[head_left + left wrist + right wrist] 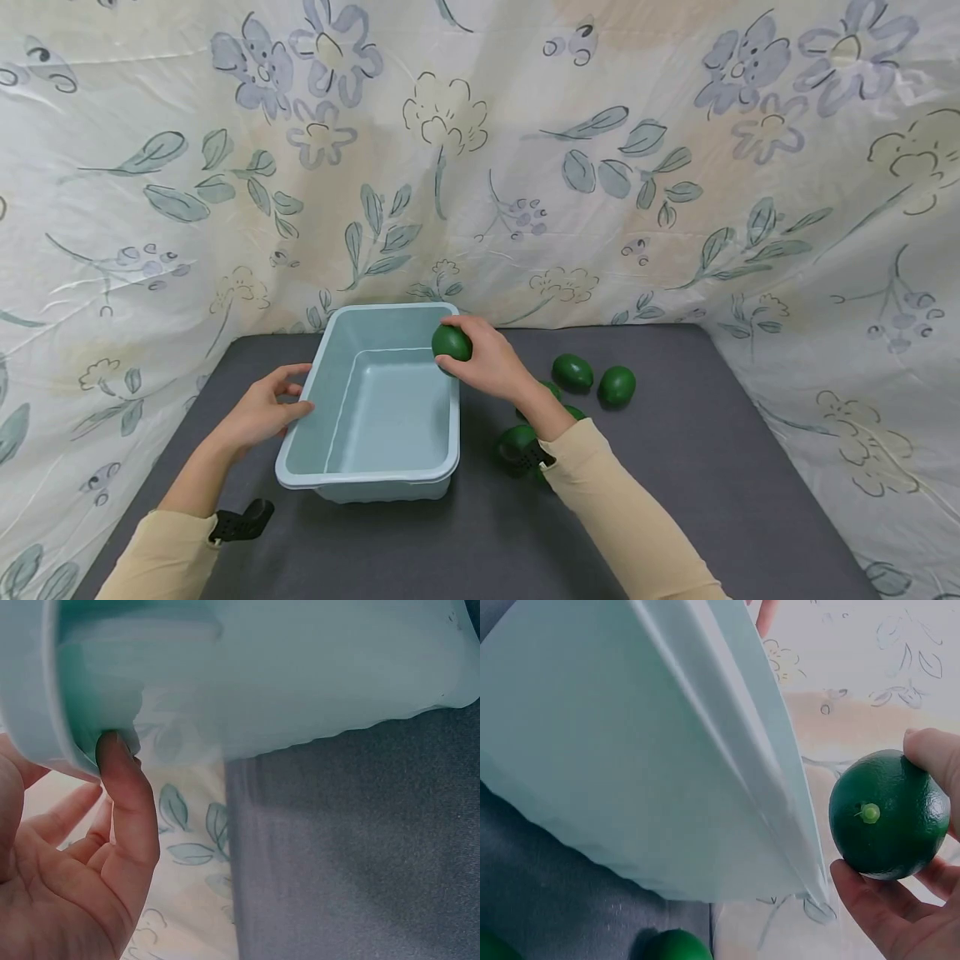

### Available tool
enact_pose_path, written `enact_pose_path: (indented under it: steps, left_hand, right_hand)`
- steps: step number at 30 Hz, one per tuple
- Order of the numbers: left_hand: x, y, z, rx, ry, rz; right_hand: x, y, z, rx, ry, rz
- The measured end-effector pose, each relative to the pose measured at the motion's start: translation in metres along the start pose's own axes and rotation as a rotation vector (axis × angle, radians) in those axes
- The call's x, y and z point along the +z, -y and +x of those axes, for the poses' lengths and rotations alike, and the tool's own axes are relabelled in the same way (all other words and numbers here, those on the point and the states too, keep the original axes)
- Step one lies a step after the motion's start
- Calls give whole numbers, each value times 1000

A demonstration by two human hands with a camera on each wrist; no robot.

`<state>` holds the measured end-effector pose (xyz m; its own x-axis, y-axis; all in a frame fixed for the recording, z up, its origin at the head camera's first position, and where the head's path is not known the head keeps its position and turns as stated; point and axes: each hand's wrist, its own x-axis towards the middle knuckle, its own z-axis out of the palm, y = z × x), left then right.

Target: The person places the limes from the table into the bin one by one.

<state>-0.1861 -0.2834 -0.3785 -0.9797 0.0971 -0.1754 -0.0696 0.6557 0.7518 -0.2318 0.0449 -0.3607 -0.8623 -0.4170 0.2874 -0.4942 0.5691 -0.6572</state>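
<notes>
My right hand (491, 358) pinches a dark green lime (452, 342) between thumb and fingers, over the right rim of a pale blue plastic tub (390, 417). In the right wrist view the lime (889, 817) is glossy, with a light green stem nub facing the camera, and sits beside the tub's rim. My left hand (266, 404) grips the tub's left rim; in the left wrist view its fingers (127, 795) curl at the lip. The tub's inside shows a bare floor.
More limes lie on the dark grey table (675, 483) right of the tub: one lime (572, 373) and another (617, 387) farther back, several partly hidden under my right forearm. Flowered cloth (480, 167) hangs behind the table and along its sides.
</notes>
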Motion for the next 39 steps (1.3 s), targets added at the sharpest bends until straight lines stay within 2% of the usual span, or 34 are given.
enact_pose_path:
  steps: [15, 30, 39]
  left_hand:
    - [0, -2, 1, -8, 8, 0]
    - [0, -2, 4, -4, 17, -4]
    - [1, -4, -1, -29, 19, 0]
  right_hand:
    - [12, 23, 21, -59, 51, 15]
    - [23, 35, 35, -58, 93, 16]
    - [32, 41, 42, -51, 121, 19]
